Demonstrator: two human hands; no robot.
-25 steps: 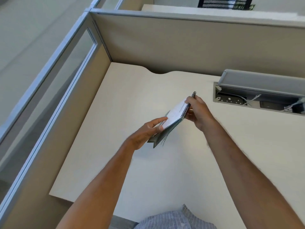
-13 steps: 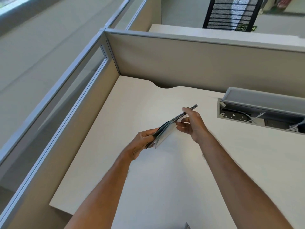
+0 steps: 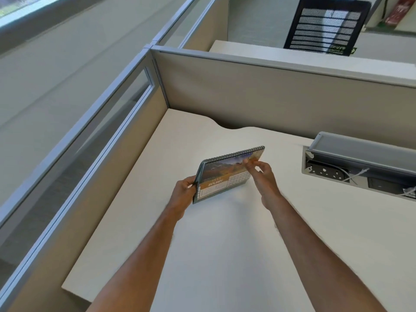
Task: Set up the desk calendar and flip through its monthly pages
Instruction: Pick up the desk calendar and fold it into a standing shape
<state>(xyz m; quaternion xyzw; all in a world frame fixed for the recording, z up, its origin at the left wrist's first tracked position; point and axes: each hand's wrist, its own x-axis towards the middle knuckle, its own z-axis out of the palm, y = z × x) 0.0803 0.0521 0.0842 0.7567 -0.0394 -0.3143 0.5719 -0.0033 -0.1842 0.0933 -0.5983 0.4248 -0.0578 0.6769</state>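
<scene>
Cubicle interior: pale desk [image 3: 225, 255] fills the lower centre and right of the frame, walled by beige partitions [image 3: 247, 95] at the back and left.

Calendar [image 3: 227, 174]: centre of frame, on or just above the desk; whether its lower edge touches the surface cannot be told. Spiral-bound along the top edge, binding running up toward the right. Front page faces the camera, showing a mountain landscape photo above an orange band lettered JANUARY and a date grid. Grey backing boards show at the left edge, fanned slightly apart.

Left hand [image 3: 183, 194]: centre-left, closed on the calendar's lower left edge, fingers wrapped over the boards.

Right hand [image 3: 262, 174]: just right of centre, thumb and fingertips drawn together at the upper right part of the front page; whether they pinch a sheet or only touch it cannot be told.

Forearms: both bare, reaching up from the bottom of the frame.

Cable tray [image 3: 360, 167]: right edge, recessed in the desk, grey lid raised, sockets and white leads inside.

Chair [image 3: 326, 25]: upper right, black mesh back, beyond the rear partition at a neighbouring desk.
</scene>
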